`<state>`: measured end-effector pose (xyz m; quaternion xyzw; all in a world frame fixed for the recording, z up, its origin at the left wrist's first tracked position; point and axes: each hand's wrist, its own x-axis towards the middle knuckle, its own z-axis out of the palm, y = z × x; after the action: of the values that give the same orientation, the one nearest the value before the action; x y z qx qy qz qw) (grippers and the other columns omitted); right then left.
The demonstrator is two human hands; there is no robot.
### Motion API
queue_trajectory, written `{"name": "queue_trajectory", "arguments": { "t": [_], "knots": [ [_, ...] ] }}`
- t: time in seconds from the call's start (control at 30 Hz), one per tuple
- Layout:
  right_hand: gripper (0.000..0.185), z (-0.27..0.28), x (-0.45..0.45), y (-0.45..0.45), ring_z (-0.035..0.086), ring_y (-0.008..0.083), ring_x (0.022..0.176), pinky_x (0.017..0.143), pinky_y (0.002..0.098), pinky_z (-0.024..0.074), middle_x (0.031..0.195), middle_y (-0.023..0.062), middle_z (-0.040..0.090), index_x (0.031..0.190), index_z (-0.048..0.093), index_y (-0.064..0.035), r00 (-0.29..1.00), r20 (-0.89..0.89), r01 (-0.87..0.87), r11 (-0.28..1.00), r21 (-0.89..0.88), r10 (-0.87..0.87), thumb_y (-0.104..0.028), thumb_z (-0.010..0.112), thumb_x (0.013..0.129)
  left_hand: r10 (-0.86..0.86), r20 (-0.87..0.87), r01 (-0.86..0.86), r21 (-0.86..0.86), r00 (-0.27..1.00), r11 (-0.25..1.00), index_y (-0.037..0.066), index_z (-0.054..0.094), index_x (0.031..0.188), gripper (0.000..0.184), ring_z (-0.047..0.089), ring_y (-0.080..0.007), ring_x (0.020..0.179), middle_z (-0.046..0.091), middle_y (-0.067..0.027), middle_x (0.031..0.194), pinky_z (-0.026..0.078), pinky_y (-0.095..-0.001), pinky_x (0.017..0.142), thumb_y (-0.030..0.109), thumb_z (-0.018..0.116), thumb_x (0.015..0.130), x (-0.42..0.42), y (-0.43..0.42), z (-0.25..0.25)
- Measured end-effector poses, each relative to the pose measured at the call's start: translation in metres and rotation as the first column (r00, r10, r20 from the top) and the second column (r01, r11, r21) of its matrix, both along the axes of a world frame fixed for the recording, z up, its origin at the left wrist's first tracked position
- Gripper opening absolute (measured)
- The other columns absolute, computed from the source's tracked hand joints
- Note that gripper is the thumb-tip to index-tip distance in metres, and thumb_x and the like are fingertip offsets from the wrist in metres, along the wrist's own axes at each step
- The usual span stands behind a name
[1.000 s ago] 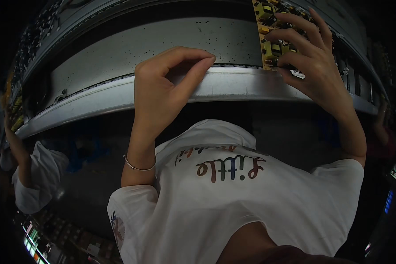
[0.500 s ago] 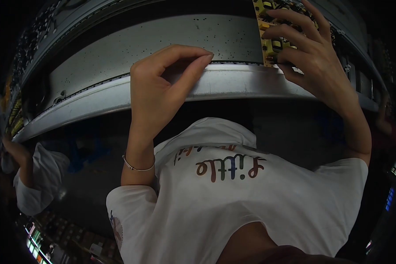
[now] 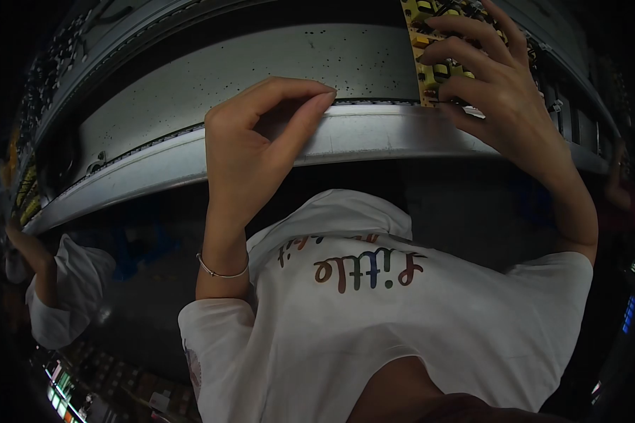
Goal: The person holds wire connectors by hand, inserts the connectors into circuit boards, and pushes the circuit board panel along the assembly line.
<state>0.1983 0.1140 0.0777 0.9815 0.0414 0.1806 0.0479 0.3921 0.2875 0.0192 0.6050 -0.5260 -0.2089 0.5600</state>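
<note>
My left hand (image 3: 257,137) is over the near metal rail (image 3: 374,134), thumb and forefinger tips pressed together near the rail's inner edge. Whatever lies between those fingertips, if anything, is too small to make out. At the upper right, my right hand (image 3: 497,92) is over a yellow circuit board (image 3: 429,95) crowded with components, its fingers spread and curved across the board. Part of the board is hidden behind that hand. Left of the board lies a grey, speckled conveyor surface (image 3: 261,67).
A person in a white top (image 3: 70,289) stands at the left, one arm raised to the line. Another person's arm (image 3: 617,190) shows at the far right. More yellow boards (image 3: 28,197) sit at the far left. Parts lie along the upper-left rail.
My left hand has shifted slightly left along the rail, its fingertips still together. My right hand has moved a little up and stays over the board.
</note>
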Motion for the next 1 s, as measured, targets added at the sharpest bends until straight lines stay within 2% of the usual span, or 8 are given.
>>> {"name": "queue_trajectory", "arguments": {
  "t": [0.37, 0.47, 0.5, 0.6, 0.67, 0.8, 0.9, 1.0],
  "knots": [
    [0.025, 0.03, -0.012, 0.009, 0.041, 0.0258, 0.123, 0.108, 0.0469, 0.0224, 0.109, 0.0021, 0.061, 0.084, 0.064, -0.0119, 0.972, -0.076, 0.217, 0.972, -0.089, -0.224, -0.013, 0.075, 0.062, -0.071, 0.006, 0.07, 0.11, 0.997, 0.991, 0.0, 0.067, 0.084, 0.008, 0.064, -0.015, 0.069, 0.067, -0.0091, 0.078, 0.051, -0.0234, 0.064, 0.005, 0.066, 0.078, -0.006, -0.007, 0.013],
    [0.026, 0.041, -0.019, 0.011, 0.041, 0.0261, 0.123, 0.107, 0.0469, 0.0227, 0.109, 0.0025, 0.062, 0.086, 0.064, -0.0119, 0.922, -0.068, 0.37, 0.92, -0.13, -0.38, -0.014, 0.075, 0.062, -0.06, 0.057, 0.054, 0.099, 0.997, 0.994, 0.002, 0.067, 0.088, 0.013, 0.064, -0.0165, 0.073, 0.067, -0.0098, 0.086, 0.051, -0.0244, 0.064, 0.005, 0.068, 0.075, -0.013, -0.017, 0.018],
    [0.026, 0.042, -0.021, 0.009, 0.041, 0.0262, 0.123, 0.107, 0.0469, 0.0229, 0.109, 0.0026, 0.062, 0.086, 0.064, -0.0119, 0.912, -0.048, 0.4, 0.908, -0.122, -0.408, -0.014, 0.075, 0.062, -0.051, 0.205, 0.042, 0.044, 0.977, 0.998, 0.003, 0.067, 0.091, 0.018, 0.063, -0.0179, 0.077, 0.066, -0.0096, 0.09, 0.05, -0.0248, 0.065, 0.005, 0.069, 0.073, -0.016, -0.022, 0.022],
    [0.029, 0.055, -0.035, 0.011, 0.043, 0.0279, 0.121, 0.106, 0.0472, 0.026, 0.106, 0.0057, 0.063, 0.092, 0.064, -0.0108, 0.931, 0.108, 0.349, 0.937, 0.024, -0.35, -0.014, 0.074, 0.065, -0.087, 0.421, 0.105, -0.019, 0.903, 0.994, 0.01, 0.063, 0.106, 0.038, 0.056, -0.025, 0.098, 0.058, -0.0107, 0.111, 0.048, -0.0305, 0.074, 0.007, 0.072, 0.069, -0.028, -0.034, 0.036],
    [0.019, 0.05, -0.056, 0.009, 0.046, 0.0297, 0.117, 0.103, 0.0466, 0.0308, 0.102, 0.0097, 0.064, 0.091, 0.063, -0.0069, 0.798, 0.244, 0.543, 0.833, 0.102, -0.55, -0.012, 0.068, 0.073, -0.118, 0.474, 0.118, 0.029, 0.873, 0.993, 0.011, 0.061, 0.112, 0.05, 0.048, -0.0278, 0.111, 0.051, -0.0114, 0.122, 0.04, -0.0372, 0.091, 0.011, 0.076, 0.064, -0.037, -0.04, 0.043],
    [0.008, 0.047, -0.096, -0.021, 0.052, 0.0303, 0.11, 0.099, 0.0449, 0.0368, 0.096, 0.014, 0.065, 0.09, 0.061, -0.0023, 0.749, 0.398, 0.468, 0.848, 0.25, -0.53, -0.006, 0.057, 0.084, -0.183, 0.564, 0.181, 0.061, 0.805, 0.982, 0.014, 0.06, 0.115, 0.055, 0.042, -0.0303, 0.116, 0.044, -0.0117, 0.129, 0.036, -0.0395, 0.094, 0.019, 0.076, 0.063, -0.041, -0.05, 0.047],
    [0.015, 0.027, -0.114, -0.033, 0.06, 0.0265, 0.096, 0.092, 0.0411, 0.0438, 0.087, 0.0153, 0.066, 0.091, 0.062, 0.0016, 0.65, 0.565, 0.437, 0.858, 0.269, -0.508, -0.006, 0.049, 0.09, -0.256, 0.597, 0.187, 0.177, 0.76, 0.966, 0.019, 0.059, 0.116, 0.053, 0.043, -0.0323, 0.113, 0.043, -0.0137, 0.127, 0.036, -0.04, 0.093, 0.02, 0.074, 0.066, -0.043, -0.053, 0.056],
    [0.025, 0.008, -0.127, -0.05, 0.059, 0.0266, 0.097, 0.093, 0.0411, 0.0424, 0.088, 0.0147, 0.066, 0.089, 0.062, 0.002, 0.578, 0.646, 0.366, 0.866, 0.341, -0.499, -0.014, 0.043, 0.094, -0.286, 0.61, 0.188, 0.222, 0.739, 0.957, 0.019, 0.06, 0.115, 0.051, 0.043, -0.0328, 0.114, 0.043, -0.0146, 0.128, 0.036, -0.0399, 0.093, 0.021, 0.074, 0.066, -0.041, -0.06, 0.054]
  ]
}}
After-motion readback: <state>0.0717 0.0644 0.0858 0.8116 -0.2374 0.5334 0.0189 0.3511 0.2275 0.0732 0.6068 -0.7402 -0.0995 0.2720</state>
